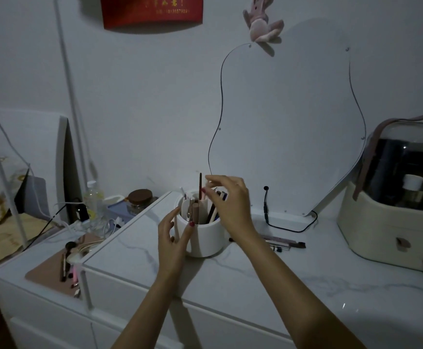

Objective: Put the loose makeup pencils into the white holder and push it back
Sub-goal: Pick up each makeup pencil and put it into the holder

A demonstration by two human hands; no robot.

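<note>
L hand [174, 238] cups the white holder [205, 239] w/ fingers spread on its side. R hand [226, 202] pinches a thin dark pencil [200, 185] upright over the holder; more pencils [284, 241] lie on the tabletop [268, 280].

The right hand [226, 202] covers the white holder [203, 239] from about one to three o'clock, so whether its fingertips [209, 191] grip anything is unclear, its wrist hides the near ends of the loose pencils [284, 241], and both forearms run off the bottom edge.
</note>
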